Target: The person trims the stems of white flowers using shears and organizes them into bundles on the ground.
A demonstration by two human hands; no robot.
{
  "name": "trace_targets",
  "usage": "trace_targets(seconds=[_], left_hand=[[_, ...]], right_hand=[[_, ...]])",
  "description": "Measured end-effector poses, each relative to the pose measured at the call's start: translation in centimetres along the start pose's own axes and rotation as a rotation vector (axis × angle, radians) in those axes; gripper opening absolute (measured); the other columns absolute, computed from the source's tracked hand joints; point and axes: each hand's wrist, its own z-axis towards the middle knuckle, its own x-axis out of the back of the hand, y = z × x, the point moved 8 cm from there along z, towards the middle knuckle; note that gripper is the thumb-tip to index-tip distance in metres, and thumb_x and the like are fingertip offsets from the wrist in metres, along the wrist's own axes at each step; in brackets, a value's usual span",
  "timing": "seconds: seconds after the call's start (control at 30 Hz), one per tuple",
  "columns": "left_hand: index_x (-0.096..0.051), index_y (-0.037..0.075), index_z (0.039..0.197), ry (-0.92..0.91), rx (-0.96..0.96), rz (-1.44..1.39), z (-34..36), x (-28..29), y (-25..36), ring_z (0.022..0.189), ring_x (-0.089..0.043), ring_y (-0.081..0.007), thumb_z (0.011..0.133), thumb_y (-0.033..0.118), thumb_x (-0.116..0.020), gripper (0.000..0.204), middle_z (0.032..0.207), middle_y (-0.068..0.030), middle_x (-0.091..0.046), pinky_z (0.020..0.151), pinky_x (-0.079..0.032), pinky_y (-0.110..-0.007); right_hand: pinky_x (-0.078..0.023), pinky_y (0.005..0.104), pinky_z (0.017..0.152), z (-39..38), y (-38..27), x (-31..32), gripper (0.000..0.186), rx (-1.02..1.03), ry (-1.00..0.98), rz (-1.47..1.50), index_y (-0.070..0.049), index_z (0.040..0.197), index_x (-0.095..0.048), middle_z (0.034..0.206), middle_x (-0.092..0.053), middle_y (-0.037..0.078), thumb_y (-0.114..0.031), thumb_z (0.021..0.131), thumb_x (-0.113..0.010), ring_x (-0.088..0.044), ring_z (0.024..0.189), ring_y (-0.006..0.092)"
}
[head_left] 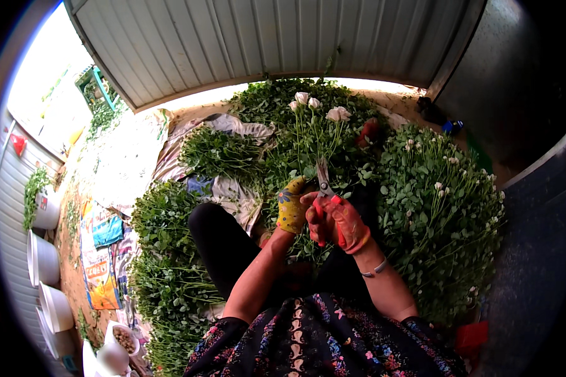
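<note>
My left hand, in a yellow flowered glove, is closed round the lower part of a few rose stems. Above it rise the pale rose blooms, with long green stems below them. Just to its right, my right hand, in an orange-red glove, grips red-handled pruning shears. The shears' blades point away from me and lie close beside the stems. Leaves and the glove partly hide the left fingers.
Leafy cut stems lie in a heap at the left. A bundle of budded roses spreads at the right. White buckets line the left wall, and a corrugated metal panel stands at the back. My bent knee is beside the left heap.
</note>
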Motion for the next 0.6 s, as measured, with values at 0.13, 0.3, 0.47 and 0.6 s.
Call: trace_targets(seconds=[0.13,0.3,0.47,0.6], left_hand=[[-0.058,0.0,0.096,-0.04,0.066,-0.122,-0.5,-0.8,0.4,0.08,-0.061,-0.0152,0.078,0.001,-0.06,0.018,0.089,-0.0082,-0.064,0.066,-0.049,-0.028],[-0.058,-0.001,0.098,0.097,-0.199,0.481,-0.7,-0.8,2.7,0.082,-0.062,-0.0157,0.081,-0.002,-0.059,0.017,0.091,-0.0067,-0.064,0.068,-0.05,-0.027],[-0.058,-0.001,0.112,0.001,-0.071,0.352,-0.7,-2.3,5.1,0.088,-0.062,-0.0146,0.086,-0.001,-0.056,0.027,0.102,-0.0077,-0.065,0.075,-0.051,-0.028],[-0.058,-0.001,0.115,0.058,0.128,0.327,-1.6,-2.3,7.6,0.085,-0.064,-0.018,0.085,0.004,-0.058,0.031,0.098,-0.0093,-0.066,0.073,-0.052,-0.03]], right_hand=[[-0.047,0.0302,0.045,0.8,0.1,1.0,0.035,-0.032,0.017,0.117,0.0,0.115,-0.048,0.077,-0.055,0.006,-0.028,0.094,-0.047,-0.055,0.058,0.0178],[-0.036,0.0238,0.038,0.8,0.4,1.6,0.031,-0.021,0.032,0.069,-0.001,0.11,-0.051,0.068,-0.049,0.002,-0.027,0.095,-0.048,-0.044,0.048,0.0106],[-0.038,0.0252,0.04,-0.7,-0.8,-1.0,0.034,0.052,-0.019,-0.04,0.0,0.111,-0.052,0.069,-0.052,0.003,-0.029,0.094,-0.052,-0.047,0.047,0.0123],[-0.043,0.0274,0.045,-0.7,-1.9,-0.8,0.044,0.105,-0.03,-0.063,0.001,0.116,-0.049,0.074,-0.057,0.005,-0.035,0.09,-0.056,-0.055,0.051,0.0161]])
